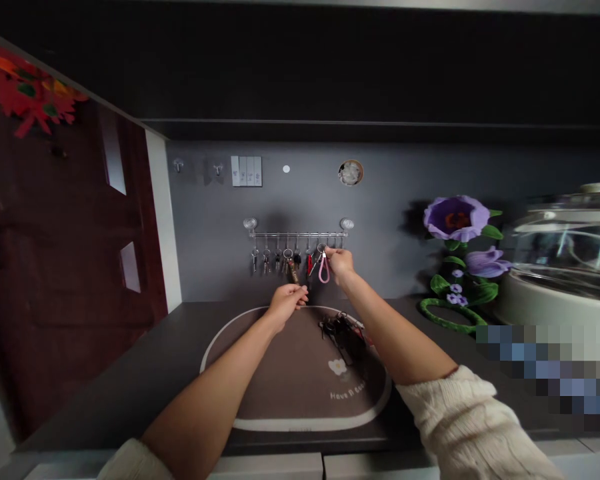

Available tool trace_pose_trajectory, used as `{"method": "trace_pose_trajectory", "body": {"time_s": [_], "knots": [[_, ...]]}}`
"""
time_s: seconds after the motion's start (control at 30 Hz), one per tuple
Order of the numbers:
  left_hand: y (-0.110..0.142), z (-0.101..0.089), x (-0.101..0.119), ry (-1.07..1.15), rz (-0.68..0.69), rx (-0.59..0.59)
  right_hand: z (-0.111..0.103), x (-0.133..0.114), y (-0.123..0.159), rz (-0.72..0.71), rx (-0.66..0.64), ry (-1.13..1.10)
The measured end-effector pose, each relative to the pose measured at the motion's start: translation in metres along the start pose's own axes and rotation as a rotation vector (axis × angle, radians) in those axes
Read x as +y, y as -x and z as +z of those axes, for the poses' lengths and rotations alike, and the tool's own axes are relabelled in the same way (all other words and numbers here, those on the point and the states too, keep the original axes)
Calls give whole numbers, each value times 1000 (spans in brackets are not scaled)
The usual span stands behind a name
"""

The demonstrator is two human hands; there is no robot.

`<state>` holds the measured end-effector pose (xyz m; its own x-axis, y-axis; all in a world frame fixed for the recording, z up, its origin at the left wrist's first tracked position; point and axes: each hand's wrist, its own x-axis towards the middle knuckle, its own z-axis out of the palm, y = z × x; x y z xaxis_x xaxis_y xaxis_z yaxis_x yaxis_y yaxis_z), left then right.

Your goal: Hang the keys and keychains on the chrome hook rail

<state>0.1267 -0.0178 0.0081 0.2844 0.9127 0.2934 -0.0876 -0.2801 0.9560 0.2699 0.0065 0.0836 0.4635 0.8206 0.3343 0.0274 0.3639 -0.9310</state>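
A chrome hook rail [298,234] on the grey wall carries several key bunches. My right hand [340,263] reaches up to the rail's right part, fingers pinched on the ring of a pink loop keychain [323,269] that hangs there. My left hand [287,300] is lower, in front of the rail, fingers closed on a small dark object that I cannot name, just under a brown key fob [293,272]. Below my right forearm, a dark bunch of keys [341,331] lies on the oval brown mat [300,393].
A dark red door [55,267] stands at the left. Purple fabric flowers [457,253] and a glass-lidded cooker [565,267] sit at the right on the dark counter [130,387]. Light switches [247,171] are on the wall above the rail.
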Motion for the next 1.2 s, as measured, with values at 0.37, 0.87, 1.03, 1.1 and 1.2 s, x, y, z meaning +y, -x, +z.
{"method": "trace_pose_trajectory", "body": {"time_s": [0.37,0.87,1.03,1.1,1.2], "knots": [[2,0,4,-15,15,-6,3,13,-10,38,28,-31],[3,2,1,-34,48,1,-5,32,-20,-82,39,100],[3,5,-1,-87,58,-12,-8,35,-21,-114,24,170],[3,6,-2,-97,61,-22,-8,35,-20,-112,22,167],[3,7,-3,-98,63,-26,-9,35,-19,-113,22,175]]}}
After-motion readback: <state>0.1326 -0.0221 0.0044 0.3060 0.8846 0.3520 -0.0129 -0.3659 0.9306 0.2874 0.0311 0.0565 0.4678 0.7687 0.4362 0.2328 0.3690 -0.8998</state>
